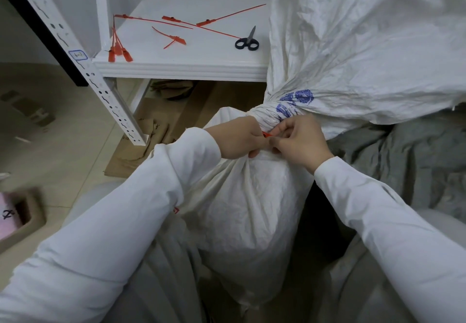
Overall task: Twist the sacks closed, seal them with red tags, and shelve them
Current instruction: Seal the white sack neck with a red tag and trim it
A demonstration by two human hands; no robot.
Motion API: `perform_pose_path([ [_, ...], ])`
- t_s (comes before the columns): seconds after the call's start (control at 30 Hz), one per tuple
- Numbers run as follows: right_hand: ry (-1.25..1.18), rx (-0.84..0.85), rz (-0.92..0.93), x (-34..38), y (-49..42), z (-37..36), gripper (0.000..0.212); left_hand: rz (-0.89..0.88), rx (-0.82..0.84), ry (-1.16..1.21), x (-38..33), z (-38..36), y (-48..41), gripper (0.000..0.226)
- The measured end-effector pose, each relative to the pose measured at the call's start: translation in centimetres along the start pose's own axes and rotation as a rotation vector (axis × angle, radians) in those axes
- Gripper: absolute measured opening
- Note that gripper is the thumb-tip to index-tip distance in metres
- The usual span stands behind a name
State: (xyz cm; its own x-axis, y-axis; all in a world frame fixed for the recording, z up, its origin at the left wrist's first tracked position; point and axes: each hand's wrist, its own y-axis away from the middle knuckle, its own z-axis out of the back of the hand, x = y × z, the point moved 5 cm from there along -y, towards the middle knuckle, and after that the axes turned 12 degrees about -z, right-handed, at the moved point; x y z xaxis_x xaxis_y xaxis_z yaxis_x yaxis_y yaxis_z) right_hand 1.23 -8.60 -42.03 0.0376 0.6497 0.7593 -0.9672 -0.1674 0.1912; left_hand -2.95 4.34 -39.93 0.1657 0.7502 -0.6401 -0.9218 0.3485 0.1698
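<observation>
The left hand (237, 138) and right hand (300, 141) meet below the twisted neck (267, 118) of a white sack (247, 209). Both have their fingers curled and pinch a red tag (267, 134), which shows only as a sliver between them. The sack stands near, between the sleeves, its loose top flopped far right. On the shelf (181, 70), far left, lie spare tags (174, 38) and scissors (247, 42). Grey cloth (403, 158) lies right.
</observation>
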Motion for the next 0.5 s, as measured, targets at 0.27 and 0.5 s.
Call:
perform_pose_path([
  [0.27,0.075,-0.022,0.032,0.3,-0.1,0.2,0.017,0.110,0.091,0.144,0.4,0.2,0.6,0.047],
  [0.5,0.058,-0.022,0.143,0.9,1.0,-1.2,0.026,0.264,0.165,0.171,1.4,0.3,0.6,0.045],
])
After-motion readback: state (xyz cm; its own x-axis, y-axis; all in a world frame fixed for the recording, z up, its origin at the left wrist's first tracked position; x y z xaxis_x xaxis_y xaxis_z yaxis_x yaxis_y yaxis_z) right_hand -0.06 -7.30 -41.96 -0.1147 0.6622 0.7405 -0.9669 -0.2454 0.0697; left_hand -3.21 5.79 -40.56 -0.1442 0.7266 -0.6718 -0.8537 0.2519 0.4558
